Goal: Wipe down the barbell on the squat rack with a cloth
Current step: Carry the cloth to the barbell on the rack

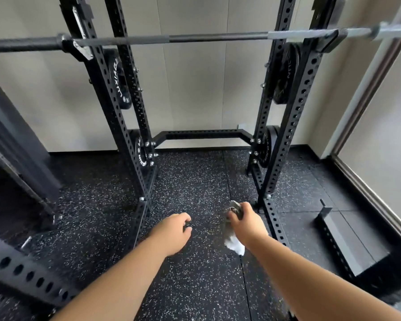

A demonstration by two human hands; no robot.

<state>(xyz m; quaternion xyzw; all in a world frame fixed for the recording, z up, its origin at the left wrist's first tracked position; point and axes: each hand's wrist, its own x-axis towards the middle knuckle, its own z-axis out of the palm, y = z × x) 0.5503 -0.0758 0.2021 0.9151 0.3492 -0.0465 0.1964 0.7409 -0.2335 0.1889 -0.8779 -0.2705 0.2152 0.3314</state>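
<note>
Head view: barbell [218,37] untouched
Right hand [248,224]: gripping cloth [235,244]
Left hand [174,230]: loosely curled, empty
Next: cloth onto barbell

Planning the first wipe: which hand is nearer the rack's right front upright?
Right. The right hand, gripping the cloth, is just left of the foot of the right front upright; the left hand hangs farther left, toward mid-rack.

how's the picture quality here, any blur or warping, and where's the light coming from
Head view: wide-angle warping splays the rack uprights and bows the barbell; the bar's right end is smeared and washed out; the frame edges blur; the cloth in the right hand looks slightly soft; light seems to come from the right.
</note>
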